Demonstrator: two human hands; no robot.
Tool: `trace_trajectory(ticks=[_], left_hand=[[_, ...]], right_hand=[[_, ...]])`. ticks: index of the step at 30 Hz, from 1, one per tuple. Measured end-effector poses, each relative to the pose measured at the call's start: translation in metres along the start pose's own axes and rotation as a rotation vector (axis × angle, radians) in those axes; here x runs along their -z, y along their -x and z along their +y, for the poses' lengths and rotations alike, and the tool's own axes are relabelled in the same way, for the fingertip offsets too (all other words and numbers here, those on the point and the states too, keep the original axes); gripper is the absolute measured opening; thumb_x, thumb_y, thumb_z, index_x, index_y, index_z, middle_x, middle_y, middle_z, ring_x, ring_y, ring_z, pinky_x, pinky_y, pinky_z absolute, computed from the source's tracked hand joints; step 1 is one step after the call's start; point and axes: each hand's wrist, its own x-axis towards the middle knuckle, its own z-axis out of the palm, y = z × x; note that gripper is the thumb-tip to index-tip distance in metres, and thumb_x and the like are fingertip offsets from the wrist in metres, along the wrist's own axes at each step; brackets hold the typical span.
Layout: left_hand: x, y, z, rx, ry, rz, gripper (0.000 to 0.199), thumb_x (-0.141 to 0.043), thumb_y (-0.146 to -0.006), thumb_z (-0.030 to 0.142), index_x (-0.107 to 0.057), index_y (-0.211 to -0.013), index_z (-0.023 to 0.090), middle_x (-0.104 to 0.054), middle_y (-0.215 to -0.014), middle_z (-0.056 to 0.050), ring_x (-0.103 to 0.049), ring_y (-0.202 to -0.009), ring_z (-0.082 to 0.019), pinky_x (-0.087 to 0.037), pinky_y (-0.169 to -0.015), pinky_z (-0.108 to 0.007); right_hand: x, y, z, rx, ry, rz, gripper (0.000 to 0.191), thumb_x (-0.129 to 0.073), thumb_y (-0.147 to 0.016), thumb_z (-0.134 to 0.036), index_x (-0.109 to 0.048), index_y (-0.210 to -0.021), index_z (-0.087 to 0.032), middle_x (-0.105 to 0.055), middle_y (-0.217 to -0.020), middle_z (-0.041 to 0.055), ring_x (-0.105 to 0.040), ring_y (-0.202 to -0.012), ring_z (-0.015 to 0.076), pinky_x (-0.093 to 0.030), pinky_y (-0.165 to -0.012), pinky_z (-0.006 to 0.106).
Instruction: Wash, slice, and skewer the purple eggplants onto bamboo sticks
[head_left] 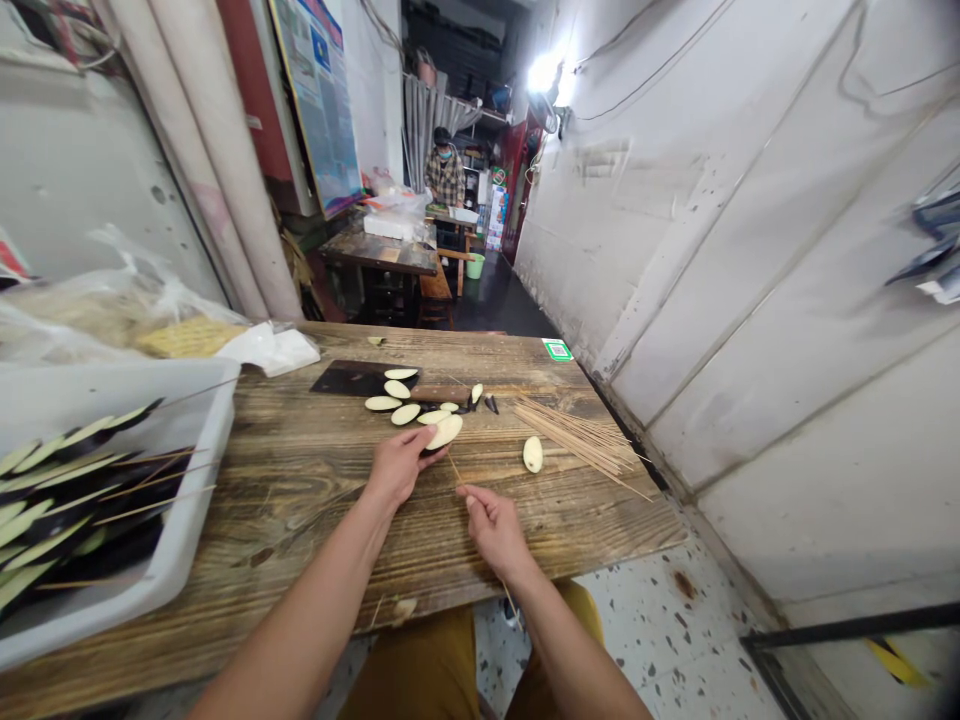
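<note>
Between the thumb and fingers of my left hand [401,463] is a pale oval eggplant slice [445,432] with dark skin underneath. My right hand [493,525] pinches a thin wooden skewer [455,468], whose upper end meets the lower edge of that slice; whether it has gone in I cannot tell. The skewer's other end runs down past my right wrist. Several more eggplant slices [383,403] lie just beyond my left hand, around a cleaver with a dark blade [352,378] and a wooden handle [442,394]. One cut eggplant piece [532,454] sits alone to the right.
Loose skewers [574,435] lie in a bundle on the right of the wooden table [300,480]. At left stands a white tub [206,480] of skewered eggplant [60,500], with a plastic bag [150,300] behind it. A person [445,175] works at a farther table [390,255].
</note>
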Motion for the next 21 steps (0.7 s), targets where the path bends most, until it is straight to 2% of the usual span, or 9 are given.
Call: trace_trajectory(ticks=[4,10,21], left_hand=[[0.000,0.000,-0.002,0.000,-0.015,-0.026,0.014,-0.075,-0.064,0.015,-0.069,-0.075,0.008,-0.070,-0.083,-0.010,-0.064,-0.071,-0.015,-0.059,-0.067,-0.033],[-0.001,0.002,-0.004,0.009,-0.052,-0.071,0.020,-0.077,-0.062,0.019,-0.070,-0.077,0.009,-0.070,-0.082,-0.009,-0.064,-0.072,-0.015,-0.059,-0.063,-0.029],[-0.003,0.005,-0.003,0.026,-0.042,-0.077,0.020,-0.078,-0.060,0.018,-0.070,-0.076,0.009,-0.070,-0.081,-0.008,-0.064,-0.072,-0.016,-0.058,-0.066,-0.032]], right_hand=[[-0.001,-0.002,0.001,0.000,-0.003,-0.002,0.040,-0.050,-0.083,-0.047,-0.071,-0.097,-0.016,-0.041,-0.046,-0.0046,-0.031,-0.042,0.0106,-0.029,-0.043,0.023],[-0.002,-0.003,0.000,-0.016,-0.017,0.015,0.038,-0.050,-0.082,-0.048,-0.070,-0.095,-0.018,-0.039,-0.044,-0.0050,-0.032,-0.042,0.0115,-0.028,-0.042,0.022],[-0.007,-0.006,-0.013,-0.037,-0.075,0.012,0.034,-0.048,-0.081,-0.050,-0.060,-0.082,-0.018,-0.031,-0.043,-0.0089,-0.028,-0.038,0.0089,-0.022,-0.040,0.021]])
